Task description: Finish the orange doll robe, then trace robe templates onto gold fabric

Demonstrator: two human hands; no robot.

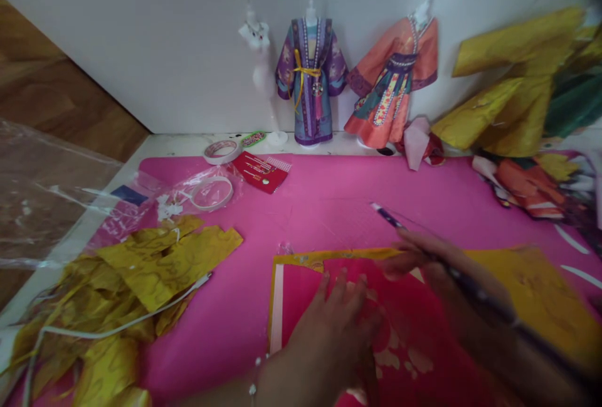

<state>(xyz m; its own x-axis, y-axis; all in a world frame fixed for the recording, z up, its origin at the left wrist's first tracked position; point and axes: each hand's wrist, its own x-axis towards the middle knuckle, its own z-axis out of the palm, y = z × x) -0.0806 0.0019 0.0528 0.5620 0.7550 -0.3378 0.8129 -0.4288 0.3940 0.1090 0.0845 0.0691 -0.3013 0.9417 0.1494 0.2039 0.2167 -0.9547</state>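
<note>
My left hand (329, 319) lies with spread fingers on red patterned paper (301, 300). Under the red paper, yellow patterned paper (522, 281) shows along the top and to the right. A pale strip (278, 306) runs down the red paper's left side. Just right of the left hand, my right hand (442, 281) is closed around a slim dark pen-like stick (484, 300) with a white end pointing up and left. Motion blurs this hand and stick, so the exact kind of tool is unclear.
Crumpled yellow paper (155, 269) lies left, near tape rolls (221, 152) and a red packet (263, 172) on the pink mat (329, 187). Small dress forms in purple (313, 81) and orange robes (399, 81) stand along the wall. A yellow paper robe (512, 81) is at right.
</note>
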